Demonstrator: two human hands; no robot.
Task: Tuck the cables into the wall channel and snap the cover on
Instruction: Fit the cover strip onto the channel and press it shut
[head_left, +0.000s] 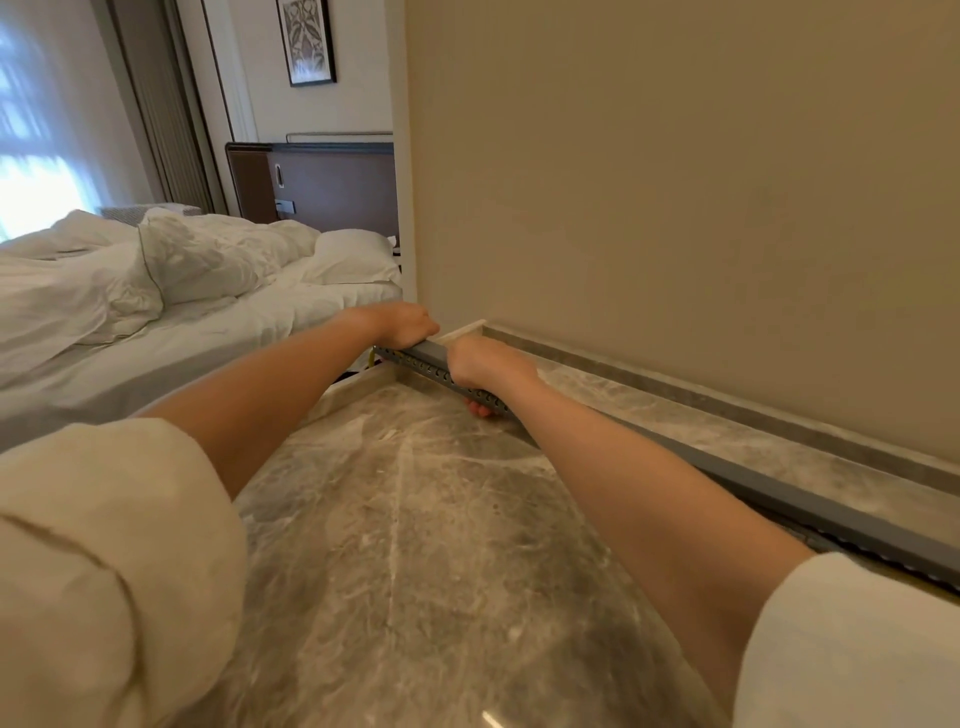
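Note:
A long grey slotted cable channel lies on the marble counter, running from its far left corner to the right edge of view, a little out from the beige wall. A flat grey cover sits on top of the channel. My left hand presses down on the channel's far end. My right hand grips the channel and cover just nearer, fingers wrapped under it. A bit of yellow cable shows at the far end; any other cables are hidden.
A low marble ledge runs along the foot of the beige wall. An unmade bed with white bedding stands to the left, below the counter's edge. A dark headboard is behind it.

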